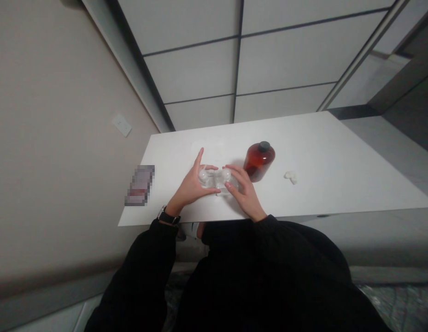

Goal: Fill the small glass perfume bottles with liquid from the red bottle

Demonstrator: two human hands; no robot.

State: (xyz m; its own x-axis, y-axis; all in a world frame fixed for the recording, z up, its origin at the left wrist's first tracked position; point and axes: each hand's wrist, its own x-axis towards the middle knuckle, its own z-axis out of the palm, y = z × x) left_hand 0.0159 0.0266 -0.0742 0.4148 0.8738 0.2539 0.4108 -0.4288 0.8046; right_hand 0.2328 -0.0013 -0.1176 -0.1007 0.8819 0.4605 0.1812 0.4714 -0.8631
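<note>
Because the left hand (191, 185) and right hand (246, 193) curve around the clear round-topped containers (226, 174) near the front edge of the table (324, 157) — whether gripping, I cannot tell — the reddish-brown bottle (258, 162) stands just beyond the right one, a crumpled white piece (290, 177) farther right.

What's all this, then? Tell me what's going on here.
A left hand and a right hand are cupped around clear items with two round tops, at a white table. How firmly they grip is unclear. A reddish-brown bottle stands near the right hand, its dark cap on; a small white piece lies farther right.
</note>
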